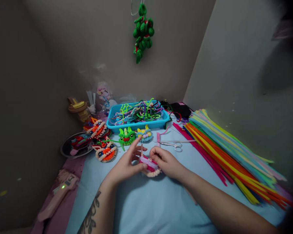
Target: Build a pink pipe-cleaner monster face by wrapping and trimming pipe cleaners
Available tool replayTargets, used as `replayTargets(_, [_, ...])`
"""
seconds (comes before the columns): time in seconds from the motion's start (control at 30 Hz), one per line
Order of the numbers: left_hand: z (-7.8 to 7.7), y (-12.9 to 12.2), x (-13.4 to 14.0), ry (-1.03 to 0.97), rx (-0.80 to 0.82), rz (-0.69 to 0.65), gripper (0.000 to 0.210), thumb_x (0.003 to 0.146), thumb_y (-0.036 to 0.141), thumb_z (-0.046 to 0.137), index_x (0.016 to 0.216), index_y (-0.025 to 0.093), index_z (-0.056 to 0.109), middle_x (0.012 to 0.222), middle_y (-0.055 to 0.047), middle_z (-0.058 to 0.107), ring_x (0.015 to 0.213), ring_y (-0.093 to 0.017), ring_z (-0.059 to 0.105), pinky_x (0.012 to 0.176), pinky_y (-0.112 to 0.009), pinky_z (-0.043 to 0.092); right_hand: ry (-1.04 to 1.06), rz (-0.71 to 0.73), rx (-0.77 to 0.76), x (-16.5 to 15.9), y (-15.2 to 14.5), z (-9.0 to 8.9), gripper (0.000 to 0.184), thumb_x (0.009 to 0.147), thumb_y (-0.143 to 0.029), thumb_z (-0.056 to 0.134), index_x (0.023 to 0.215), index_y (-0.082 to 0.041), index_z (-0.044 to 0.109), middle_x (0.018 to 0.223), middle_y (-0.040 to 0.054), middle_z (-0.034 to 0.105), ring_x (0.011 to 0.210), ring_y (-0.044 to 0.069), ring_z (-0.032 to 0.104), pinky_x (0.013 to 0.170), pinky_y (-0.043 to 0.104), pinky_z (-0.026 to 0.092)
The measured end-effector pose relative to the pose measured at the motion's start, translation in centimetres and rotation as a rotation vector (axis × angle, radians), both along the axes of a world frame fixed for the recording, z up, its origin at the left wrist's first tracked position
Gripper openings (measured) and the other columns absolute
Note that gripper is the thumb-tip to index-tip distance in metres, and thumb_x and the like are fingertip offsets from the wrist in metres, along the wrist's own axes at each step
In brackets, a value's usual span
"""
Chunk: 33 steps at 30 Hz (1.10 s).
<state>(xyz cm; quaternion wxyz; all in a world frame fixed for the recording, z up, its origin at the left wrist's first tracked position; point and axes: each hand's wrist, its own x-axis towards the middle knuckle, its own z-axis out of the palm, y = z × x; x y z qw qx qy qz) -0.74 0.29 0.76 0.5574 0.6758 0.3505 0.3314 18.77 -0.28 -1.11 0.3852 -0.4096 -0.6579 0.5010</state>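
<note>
Your left hand [129,163] grasping a pink-and-cream fuzzy piece [150,165], your right hand [168,161] pinching it at one o'clock, blue tray [138,126] at twelve, pipe-cleaner bundle [219,155] at three.

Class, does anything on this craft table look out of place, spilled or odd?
Nothing looks plainly damaged or spilled. The untidiest spot is the rectangular blue plastic tray, where multicoloured fuzzy craft stems lie tangled, unlike the long, straight, multicoloured fuzzy bundle on the right.
</note>
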Motion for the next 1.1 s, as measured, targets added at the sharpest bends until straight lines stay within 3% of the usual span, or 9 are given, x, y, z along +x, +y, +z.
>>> replayTargets(0.1, [-0.1, 0.1, 0.2, -0.098, -0.087, 0.052, 0.076, 0.082, 0.033, 0.063, 0.144, 0.024, 0.019, 0.107, -0.008, 0.055, 0.094, -0.019, 0.054, 0.079, -0.030, 0.045, 0.033, 0.002, -0.020, 0.1, 0.1, 0.1, 0.011, 0.086, -0.022, 0.046, 0.075, -0.019, 0.046, 0.070, -0.0027, 0.048, 0.063, 0.012, 0.044, 0.058, 0.023, 0.035])
replayTargets(0.23, [0.1, 0.4, 0.5, -0.083, -0.114, 0.171, 0.061, 0.083, 0.033, 0.060, 0.135, 0.017, 0.033, 0.082, -0.001, 0.056, 0.074, -0.013, 0.051, 0.067, -0.025, 0.041, 0.020, 0.018, -0.006, 0.1, -0.1, 0.1, 0.009, 0.085, -0.021, 0.047, 0.076, -0.019, 0.048, 0.071, -0.0016, 0.050, 0.065, 0.013, 0.046, 0.060, 0.023, 0.036])
replayTargets(0.33, [0.3, 0.5, 0.4, -0.088, -0.134, 0.183, 0.060, 0.081, 0.033, 0.063, 0.132, 0.015, 0.036, 0.073, 0.002, 0.053, 0.067, -0.011, 0.049, 0.062, -0.023, 0.038, 0.008, 0.046, 0.012, 0.1, -0.2, 0.1, 0.009, 0.085, -0.019, 0.046, 0.076, -0.019, 0.048, 0.072, -0.0014, 0.051, 0.067, 0.013, 0.047, 0.061, 0.024, 0.037])
replayTargets(0.53, [0.1, 0.3, 0.0, -0.127, -0.238, 0.050, 0.072, 0.076, 0.034, 0.070, 0.135, 0.018, 0.033, 0.082, -0.002, 0.059, 0.074, -0.013, 0.054, 0.067, -0.025, 0.041, -0.007, 0.052, 0.062, 0.2, -0.3, 0.3, 0.009, 0.085, -0.016, 0.046, 0.076, -0.018, 0.048, 0.071, -0.0020, 0.051, 0.067, 0.012, 0.046, 0.062, 0.023, 0.037])
replayTargets(0.67, [0.1, 0.0, 0.2, -0.086, -0.169, -0.029, 0.075, 0.075, 0.028, 0.072, 0.136, 0.020, 0.031, 0.086, -0.003, 0.059, 0.081, -0.015, 0.055, 0.073, -0.028, 0.044, -0.050, 0.048, 0.092, 0.1, -0.3, 0.2, 0.010, 0.084, -0.015, 0.046, 0.075, -0.018, 0.049, 0.072, -0.0023, 0.051, 0.067, 0.012, 0.047, 0.062, 0.022, 0.036])
replayTargets(0.93, [0.7, -0.6, 1.0, 0.010, -0.118, 0.004, 0.061, 0.080, 0.031, 0.066, 0.131, 0.020, 0.034, 0.081, 0.001, 0.054, 0.079, -0.014, 0.053, 0.073, -0.028, 0.045, -0.105, 0.026, 0.139, -0.3, -0.4, 0.1, 0.011, 0.084, -0.015, 0.047, 0.074, -0.018, 0.050, 0.071, -0.0020, 0.051, 0.066, 0.011, 0.047, 0.060, 0.022, 0.036])
replayTargets(1.1, [1.1, -0.8, 1.4, 0.026, -0.137, 0.008, 0.055, 0.080, 0.037, 0.064, 0.123, 0.019, 0.037, 0.077, 0.002, 0.052, 0.072, -0.012, 0.051, 0.067, -0.025, 0.043, -0.034, 0.062, 0.051, -0.1, -0.3, 0.0, 0.006, 0.084, -0.019, 0.049, 0.080, -0.017, 0.052, 0.075, -0.0007, 0.054, 0.067, 0.012, 0.050, 0.059, 0.021, 0.039])
